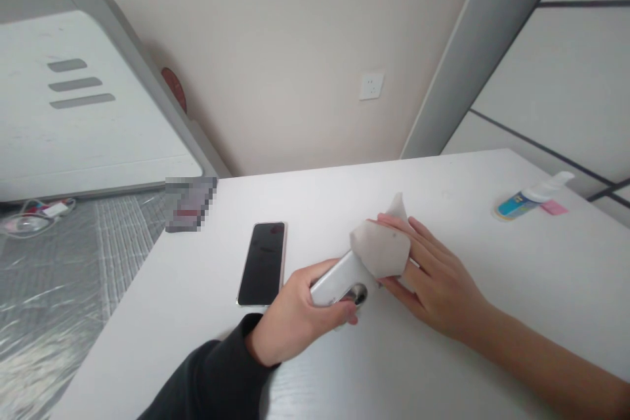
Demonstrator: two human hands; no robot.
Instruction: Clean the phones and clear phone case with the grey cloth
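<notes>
Above the white table (315, 374), my left hand (300, 315) grips a silver phone (335, 282) by its lower end, thumb next to a round camera ring. A pale grey-white cloth (381, 249) is wrapped over the phone's far end. My right hand (440, 279) presses this cloth from the right, with its fingers bent around it. The cloth hides that part of the phone. Another phone (262, 264) with a dark screen lies face up on the table, just beyond my left wrist.
A spray bottle (522, 202) with a blue label stands at the right, beside a small pink piece (554, 207). At the table's left edge lies a pixelated dark flat item (191, 205). A socket (371, 86) is on the wall; a large white-grey panel (88, 138) rises at the left.
</notes>
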